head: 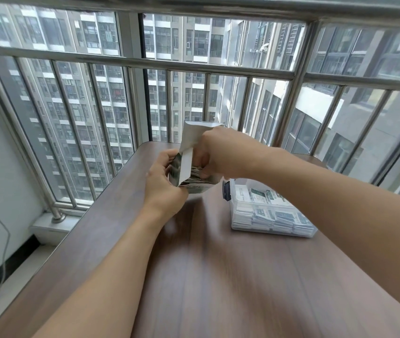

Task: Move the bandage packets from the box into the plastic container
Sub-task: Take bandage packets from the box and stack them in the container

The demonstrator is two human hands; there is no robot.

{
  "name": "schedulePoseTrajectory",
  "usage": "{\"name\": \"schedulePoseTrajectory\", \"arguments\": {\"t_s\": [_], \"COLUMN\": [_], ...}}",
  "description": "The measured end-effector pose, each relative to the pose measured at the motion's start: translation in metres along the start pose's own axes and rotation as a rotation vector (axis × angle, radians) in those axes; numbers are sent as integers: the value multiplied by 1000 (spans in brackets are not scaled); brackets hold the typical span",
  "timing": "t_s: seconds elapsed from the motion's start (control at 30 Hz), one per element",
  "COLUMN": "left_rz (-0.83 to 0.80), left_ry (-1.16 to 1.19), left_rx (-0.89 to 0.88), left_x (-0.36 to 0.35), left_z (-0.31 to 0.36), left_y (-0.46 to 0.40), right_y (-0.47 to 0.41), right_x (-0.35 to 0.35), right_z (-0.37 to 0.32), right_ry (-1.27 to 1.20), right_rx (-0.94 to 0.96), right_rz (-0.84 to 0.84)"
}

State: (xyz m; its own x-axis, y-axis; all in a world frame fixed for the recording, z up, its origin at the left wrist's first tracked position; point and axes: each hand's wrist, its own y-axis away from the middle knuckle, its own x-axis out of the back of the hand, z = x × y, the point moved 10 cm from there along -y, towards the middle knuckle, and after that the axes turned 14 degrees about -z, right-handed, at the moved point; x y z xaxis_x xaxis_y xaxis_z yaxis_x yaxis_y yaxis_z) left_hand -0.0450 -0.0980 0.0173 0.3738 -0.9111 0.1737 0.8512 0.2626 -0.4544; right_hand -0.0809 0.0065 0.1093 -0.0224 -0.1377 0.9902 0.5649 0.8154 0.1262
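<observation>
The person's left hand (163,181) is gripping the small white cardboard box (189,162) by its side, holding it above the brown wood-grain worktop (218,276) with its flap raised. The right hand (214,152) is reaching into the open mouth, fingers curled on the green-and-white bandage packets (195,173) inside. The clear rectangular plastic container (271,213), standing just right of the box, is already holding many packets. Judged from this, the transfer is well advanced, though the box is still holding a visible bundle awaiting removal.
</observation>
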Motion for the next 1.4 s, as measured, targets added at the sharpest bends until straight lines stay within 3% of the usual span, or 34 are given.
{"name": "schedulePoseTrajectory", "arguments": {"t_s": [0.13, 0.27, 0.4, 0.5, 0.63, 0.97, 1.07, 1.17, 1.27, 1.4], "left_rz": [-24, -54, -57, -56, -74, -47, 97, 334, 146, -261], "left_ry": [26, 28, 28, 14, 23, 101, 57, 32, 184, 451], "left_rx": [18, 42, 53, 58, 98, 315, 203, -176, -255, 44], "left_x": [1, -2, -1, -3, -4, -2, 12, 39, 18, -39], "left_z": [-1, -2, -1, 5, 9, -17, 6, 57, 88, 85], "left_y": [0, 0, 1, 3, 5, 8, 15, 24, 17, 15], "right_y": [-1, -2, 2, 4, 0, 37, 56, 59, 60, 67], "right_x": [-3, -2, 3, 7, 9, 65, 71, 56, 40, 36], "right_z": [8, 12, 3, -3, -12, 24, 43, 58, 59, 47], "right_ry": [-196, -234, -105, 83, 134, -294, -479, -654, -761, -775], "right_rx": [23, 14, 10, -96, -128, -3, 28, 34, 76, 168], "right_rz": [-62, -87, -38, 13, 72, 215, 242, 135, 60, 47]}}
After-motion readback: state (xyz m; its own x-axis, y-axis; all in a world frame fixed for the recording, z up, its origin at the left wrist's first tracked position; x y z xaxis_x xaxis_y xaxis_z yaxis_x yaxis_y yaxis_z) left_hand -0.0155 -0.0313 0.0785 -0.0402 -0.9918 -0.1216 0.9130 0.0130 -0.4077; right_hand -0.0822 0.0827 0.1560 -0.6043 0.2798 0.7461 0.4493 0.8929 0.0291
